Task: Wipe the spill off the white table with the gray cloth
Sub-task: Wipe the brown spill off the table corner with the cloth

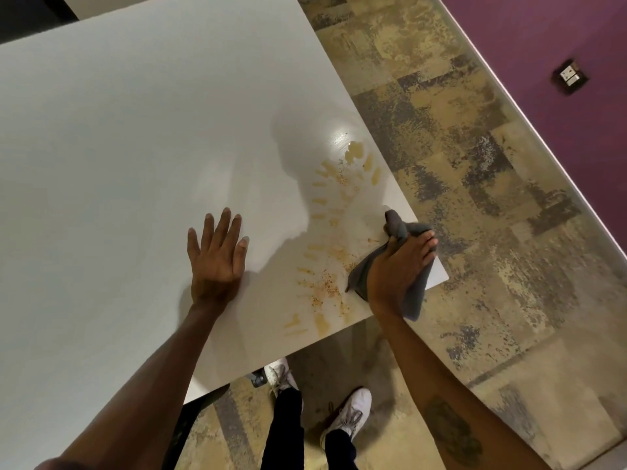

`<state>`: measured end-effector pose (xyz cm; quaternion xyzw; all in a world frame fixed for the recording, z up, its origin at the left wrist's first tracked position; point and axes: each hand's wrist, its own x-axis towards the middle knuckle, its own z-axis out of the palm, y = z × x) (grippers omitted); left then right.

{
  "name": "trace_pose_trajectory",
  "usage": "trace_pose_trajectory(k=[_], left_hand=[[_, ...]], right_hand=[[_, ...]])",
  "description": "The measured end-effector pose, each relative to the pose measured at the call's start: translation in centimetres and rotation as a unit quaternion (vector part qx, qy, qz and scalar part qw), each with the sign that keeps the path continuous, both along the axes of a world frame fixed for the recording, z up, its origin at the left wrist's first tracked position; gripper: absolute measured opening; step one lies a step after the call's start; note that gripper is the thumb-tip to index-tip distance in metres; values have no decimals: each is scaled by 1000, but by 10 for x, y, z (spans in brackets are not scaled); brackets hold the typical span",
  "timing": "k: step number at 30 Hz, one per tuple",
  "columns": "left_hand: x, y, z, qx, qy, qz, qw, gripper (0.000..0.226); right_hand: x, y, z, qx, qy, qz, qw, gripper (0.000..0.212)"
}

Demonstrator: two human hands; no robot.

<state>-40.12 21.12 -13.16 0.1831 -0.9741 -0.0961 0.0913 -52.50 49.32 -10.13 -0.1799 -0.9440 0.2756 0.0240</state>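
Observation:
A yellowish-brown spill [330, 232] streaks the white table [135, 147] near its right corner, running from a small puddle at the far end down to the near edge. My right hand [400, 262] is shut on the bunched gray cloth [397, 228], pressed on the table at the right edge beside the spill; part of the cloth hangs over the edge. My left hand [217, 252] lies flat on the table, fingers spread, left of the spill and holding nothing.
The table's right edge and near corner border a mottled beige and gray floor [475, 198]. My white shoes [349, 415] stand below the near edge. A purple wall [559, 45] with a socket plate [570, 78] runs along the far right.

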Motion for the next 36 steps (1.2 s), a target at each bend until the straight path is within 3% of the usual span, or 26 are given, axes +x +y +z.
trace_pose_trajectory(k=[9,14,24,36], left_hand=[[-2,3,16,26,-47,-9,999,54],[-3,4,18,26,-45,-7,999,53],[-4,2,18,49,-39,-4,998,51],[-7,2,16,48,-46,-5,998,51]], right_hand=[[-57,-41,-2,-14,14,11,1000,61],[-84,-58,-5,-15,69,98,993,58],[-155,-88,-12,-43,59,202,977,61],[-195,-90,7,-141,21,391,909,49]])
